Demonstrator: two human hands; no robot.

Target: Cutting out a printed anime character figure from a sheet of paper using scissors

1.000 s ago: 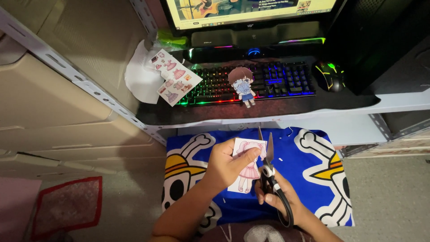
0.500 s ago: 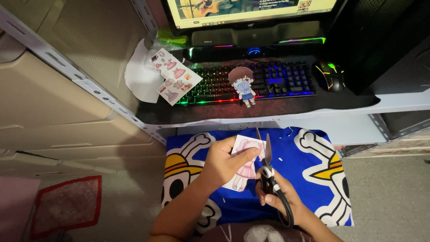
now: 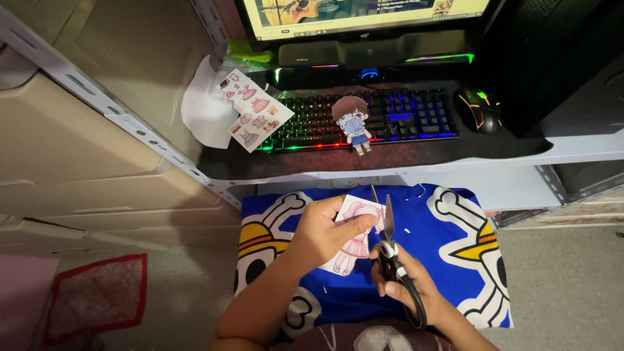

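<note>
Paper doll sheet (image 3: 354, 242), pink-dressed figure on white, pinched by left hand (image 3: 323, 229).

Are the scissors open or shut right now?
Open. The scissors in the right hand show two blades spread in a narrow V beside the paper doll sheet held by the left hand.

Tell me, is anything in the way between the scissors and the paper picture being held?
Nothing visible. The left hand holds the paper picture, and the scissors in the right hand have their open blades right at its edge.
</note>
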